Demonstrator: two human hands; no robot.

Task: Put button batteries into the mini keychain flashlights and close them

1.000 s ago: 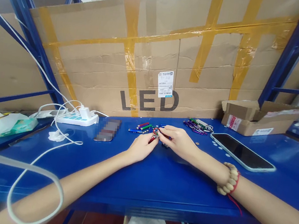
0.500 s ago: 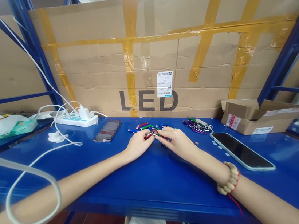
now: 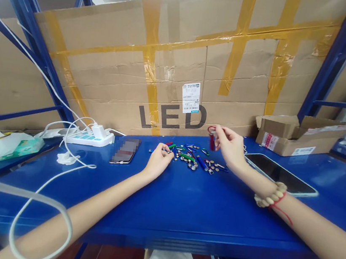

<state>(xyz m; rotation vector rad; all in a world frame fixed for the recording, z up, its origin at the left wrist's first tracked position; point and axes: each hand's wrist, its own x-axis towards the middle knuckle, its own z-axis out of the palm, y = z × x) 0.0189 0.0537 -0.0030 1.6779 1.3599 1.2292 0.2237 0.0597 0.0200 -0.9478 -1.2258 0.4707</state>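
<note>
My right hand [image 3: 229, 147] is raised above the back of the blue table. Its fingers pinch what looks like a red keychain flashlight [image 3: 212, 141], a short tube hanging with a red carabiner at its top. My left hand [image 3: 157, 161] rests low at the left edge of the loose parts, fingertips drawn together; whatever they hold is too small to make out. Between the hands lie a blue tube [image 3: 202, 163], a green tube [image 3: 186, 156], a green carabiner [image 3: 205, 151], a blue carabiner [image 3: 191, 146] and several small silvery round pieces [image 3: 194, 165].
A dark phone [image 3: 125, 151] lies left of my left hand, beside a white power strip [image 3: 90, 138] with looping cables. To the right are a larger phone [image 3: 282, 174] and an open cardboard box [image 3: 299, 135]. A big cardboard sheet [image 3: 118, 80] closes off the back.
My hands were together on a red piece; now they are apart. My right hand has lifted the red flashlight up and right, uncovering the loose parts. My left hand has shifted slightly left.
</note>
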